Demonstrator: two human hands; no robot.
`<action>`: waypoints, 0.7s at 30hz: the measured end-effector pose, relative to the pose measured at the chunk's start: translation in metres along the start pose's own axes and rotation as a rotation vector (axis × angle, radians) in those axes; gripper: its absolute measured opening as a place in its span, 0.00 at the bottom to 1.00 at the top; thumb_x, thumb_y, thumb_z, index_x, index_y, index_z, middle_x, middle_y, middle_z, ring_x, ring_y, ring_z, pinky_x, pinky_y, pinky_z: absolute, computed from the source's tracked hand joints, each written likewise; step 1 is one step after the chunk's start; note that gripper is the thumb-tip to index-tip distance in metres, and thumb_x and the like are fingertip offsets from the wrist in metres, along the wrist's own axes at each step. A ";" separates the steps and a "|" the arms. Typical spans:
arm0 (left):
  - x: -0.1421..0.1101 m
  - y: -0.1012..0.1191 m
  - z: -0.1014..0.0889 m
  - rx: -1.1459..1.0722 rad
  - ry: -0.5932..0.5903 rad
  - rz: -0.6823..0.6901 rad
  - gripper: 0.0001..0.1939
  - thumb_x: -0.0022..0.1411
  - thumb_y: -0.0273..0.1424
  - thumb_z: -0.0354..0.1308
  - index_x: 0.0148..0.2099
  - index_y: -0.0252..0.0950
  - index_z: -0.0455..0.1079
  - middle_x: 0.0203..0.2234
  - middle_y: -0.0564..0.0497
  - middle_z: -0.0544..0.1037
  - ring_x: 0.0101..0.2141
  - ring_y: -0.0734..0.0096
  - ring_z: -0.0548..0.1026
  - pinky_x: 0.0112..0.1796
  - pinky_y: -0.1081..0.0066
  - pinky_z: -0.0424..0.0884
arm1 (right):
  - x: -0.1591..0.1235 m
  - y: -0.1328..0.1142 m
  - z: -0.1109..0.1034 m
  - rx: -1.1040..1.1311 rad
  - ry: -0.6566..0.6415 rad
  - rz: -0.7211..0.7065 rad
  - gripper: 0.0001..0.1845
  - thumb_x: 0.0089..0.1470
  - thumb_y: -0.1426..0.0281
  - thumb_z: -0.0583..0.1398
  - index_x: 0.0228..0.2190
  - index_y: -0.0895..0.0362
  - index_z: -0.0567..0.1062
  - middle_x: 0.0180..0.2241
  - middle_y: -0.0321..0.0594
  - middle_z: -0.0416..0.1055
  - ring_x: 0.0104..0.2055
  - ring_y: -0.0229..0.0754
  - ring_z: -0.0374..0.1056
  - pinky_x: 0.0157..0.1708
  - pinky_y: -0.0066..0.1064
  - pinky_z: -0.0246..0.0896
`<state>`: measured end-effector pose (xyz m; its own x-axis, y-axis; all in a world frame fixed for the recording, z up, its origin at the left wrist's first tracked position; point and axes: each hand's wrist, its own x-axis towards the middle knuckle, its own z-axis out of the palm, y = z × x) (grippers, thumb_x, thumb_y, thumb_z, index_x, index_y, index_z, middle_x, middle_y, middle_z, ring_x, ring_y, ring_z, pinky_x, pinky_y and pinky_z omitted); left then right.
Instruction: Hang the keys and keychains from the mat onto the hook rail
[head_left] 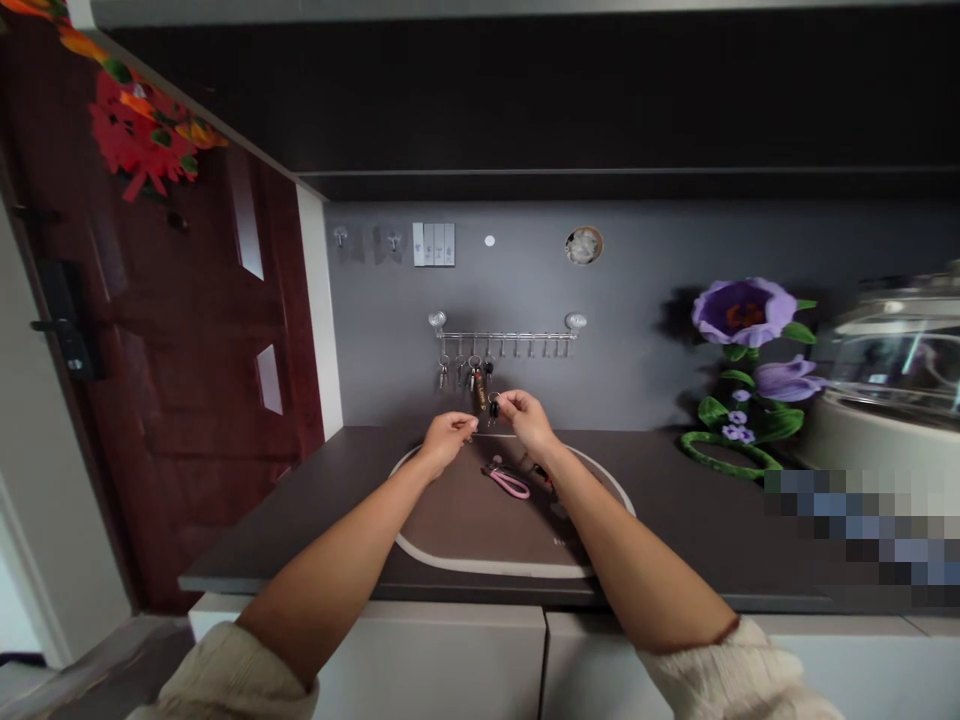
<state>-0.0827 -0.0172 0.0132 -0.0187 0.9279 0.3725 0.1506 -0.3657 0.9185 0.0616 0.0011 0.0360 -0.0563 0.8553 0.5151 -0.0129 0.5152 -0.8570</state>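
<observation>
Grey wall stands behind a dark counter, under a deep black shelf, with a dark red door off to the left. A small bunch of keys hangs in the air over the back of the counter, ring uppermost, its long axis close to upright and its keys pointing down. It lies immediately left of the right hand's fingertips, and to the right of and slightly above those of the left hand, so the right hand is the nearer. That hand pinches the ring between thumb and fingers.

Left hand has thumb and forefinger brought together just lower and to the left; something small may sit at their tips, but it is too blurred for me to tell whether they grip it.

Above both hands runs a clear hook rail fixed to the wall. Several hanging key sets occupy its left part, and a brownish fob dangles just up and left of the pinched bunch.

Both forearms reach forward and inward from the near edge, wrists bent so the fingertips face each other. Between them, on a brown mat with a pale rim, lies a pink strap, slanting; beside it, something red and dark is partly hidden by the right forearm. Purple flowers stand well apart at the right.
</observation>
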 end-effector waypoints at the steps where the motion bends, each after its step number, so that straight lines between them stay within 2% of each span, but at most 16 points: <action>1: 0.000 0.000 0.000 0.007 -0.002 -0.001 0.12 0.46 0.33 0.56 0.32 0.30 0.70 0.19 0.52 0.70 0.20 0.80 0.65 0.23 0.77 0.59 | 0.003 -0.002 -0.001 0.014 0.012 0.005 0.11 0.40 0.63 0.56 0.24 0.59 0.66 0.21 0.33 0.61 0.24 0.31 0.57 0.28 0.25 0.56; 6: -0.001 0.001 0.002 0.026 0.003 -0.003 0.12 0.46 0.34 0.55 0.31 0.30 0.70 0.20 0.51 0.71 0.20 0.79 0.64 0.23 0.77 0.59 | 0.022 -0.021 -0.004 0.069 0.106 0.033 0.09 0.40 0.66 0.57 0.23 0.59 0.66 0.22 0.34 0.63 0.23 0.31 0.59 0.28 0.26 0.60; 12: 0.001 -0.009 0.004 0.056 -0.014 0.014 0.10 0.47 0.33 0.54 0.29 0.30 0.69 0.19 0.52 0.70 0.20 0.79 0.64 0.23 0.76 0.59 | 0.055 -0.035 -0.004 0.078 0.272 0.042 0.04 0.43 0.71 0.54 0.23 0.61 0.68 0.21 0.36 0.65 0.21 0.31 0.59 0.23 0.23 0.60; 16: 0.002 -0.011 0.004 0.054 -0.011 0.009 0.10 0.47 0.33 0.54 0.29 0.30 0.69 0.19 0.52 0.70 0.20 0.79 0.64 0.23 0.77 0.58 | 0.075 -0.033 -0.001 0.053 0.366 0.098 0.05 0.44 0.75 0.53 0.21 0.61 0.67 0.19 0.36 0.65 0.19 0.30 0.59 0.20 0.23 0.60; 21: 0.000 -0.006 0.005 0.056 -0.003 0.002 0.09 0.47 0.32 0.54 0.29 0.30 0.69 0.19 0.52 0.70 0.20 0.80 0.64 0.23 0.77 0.59 | 0.091 -0.018 0.002 0.032 0.415 0.141 0.04 0.43 0.75 0.53 0.21 0.61 0.67 0.18 0.35 0.65 0.18 0.30 0.60 0.18 0.22 0.60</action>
<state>-0.0788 -0.0144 0.0070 -0.0153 0.9274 0.3737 0.2056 -0.3629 0.9089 0.0548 0.0695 0.0980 0.3463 0.8700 0.3510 -0.0652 0.3956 -0.9161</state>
